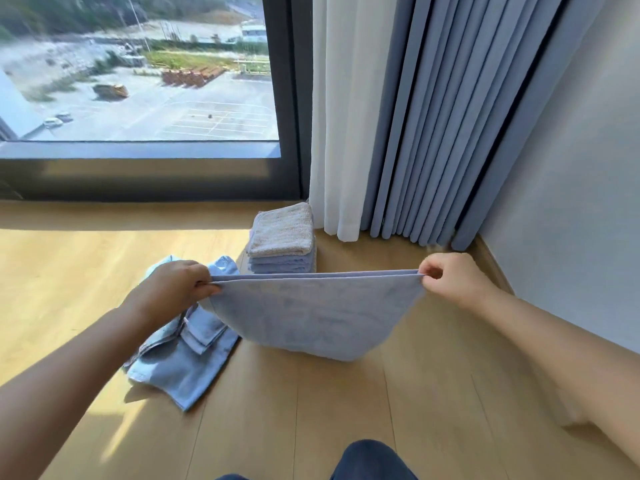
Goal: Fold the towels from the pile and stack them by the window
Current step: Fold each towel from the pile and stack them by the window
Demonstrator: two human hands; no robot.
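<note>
My left grip (173, 289) and right grip (450, 282) each pinch a top corner of one pale blue towel (311, 317). It is doubled, so two edges meet along the top, and it hangs taut between them over the wooden floor (415, 410). Just behind it the stack (284, 263) stands beside the white curtain (346, 133), below the window (138, 81). It has one beige terry towel (282, 230) on top of folded blue layers. Their number is unclear, and the held towel hides the lowest. At left lies the rumpled blue pile (183, 358), partly under my left arm; I cannot count it.
</note>
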